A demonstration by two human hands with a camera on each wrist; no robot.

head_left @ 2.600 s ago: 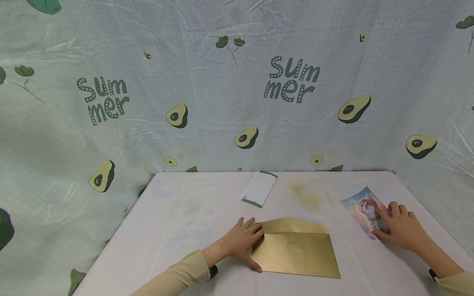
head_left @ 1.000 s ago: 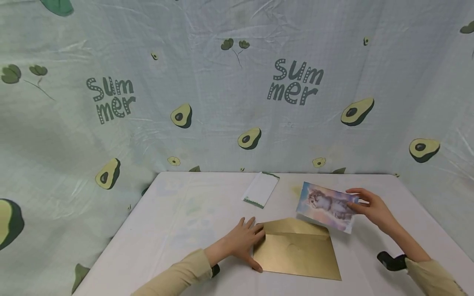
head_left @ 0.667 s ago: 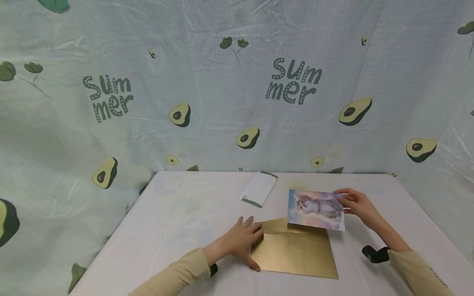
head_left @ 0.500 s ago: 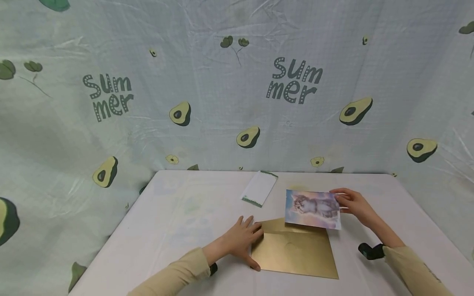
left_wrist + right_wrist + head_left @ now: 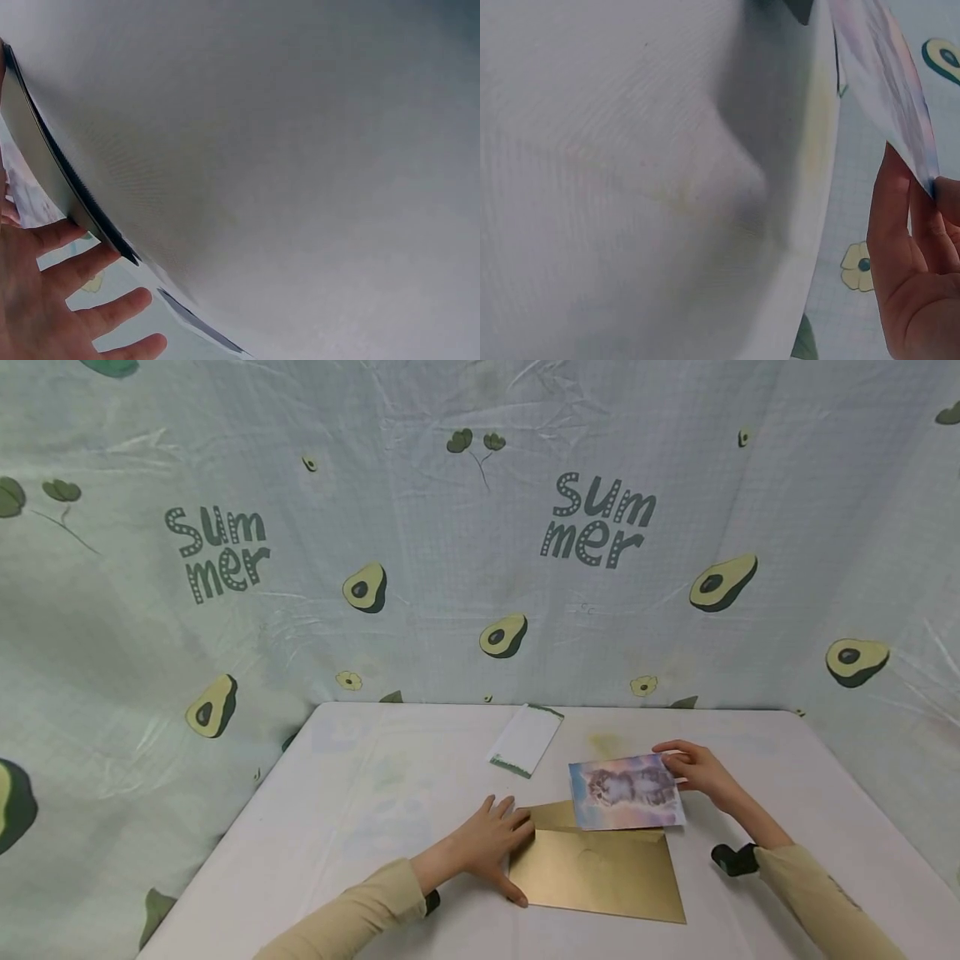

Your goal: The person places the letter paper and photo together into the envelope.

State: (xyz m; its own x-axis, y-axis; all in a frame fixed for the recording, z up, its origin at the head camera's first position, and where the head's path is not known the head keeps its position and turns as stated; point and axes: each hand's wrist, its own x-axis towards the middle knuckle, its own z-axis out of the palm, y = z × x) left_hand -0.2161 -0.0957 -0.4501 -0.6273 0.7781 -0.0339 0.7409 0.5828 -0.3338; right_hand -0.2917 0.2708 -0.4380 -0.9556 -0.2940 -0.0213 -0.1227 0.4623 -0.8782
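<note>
A gold envelope [image 5: 600,877] lies on the white table, its pointed flap opened out toward the back. Over its left edge my left hand [image 5: 483,843] rests, fingers spread, thumb at the near left corner. The left wrist view shows that hand's straight fingers [image 5: 71,274] against the envelope's edge [image 5: 45,157]. A kitten picture card [image 5: 622,793], pastel pink and blue, hangs over the flap and hides much of it. Its right end is pinched by my right hand [image 5: 701,774], thumb against fingers. In the right wrist view the card [image 5: 885,82] is seen nearly edge-on, raised off the table.
A white slip with green ends [image 5: 527,742] lies behind the envelope, near the table's back edge. A fabric backdrop [image 5: 420,643] with avocado prints and lettering rises behind the table [image 5: 360,827] and along its sides.
My right hand has picked up the kitten card from the table's right side, turned it sideways and carried it left over the envelope flap. My left hand has stayed on the envelope.
</note>
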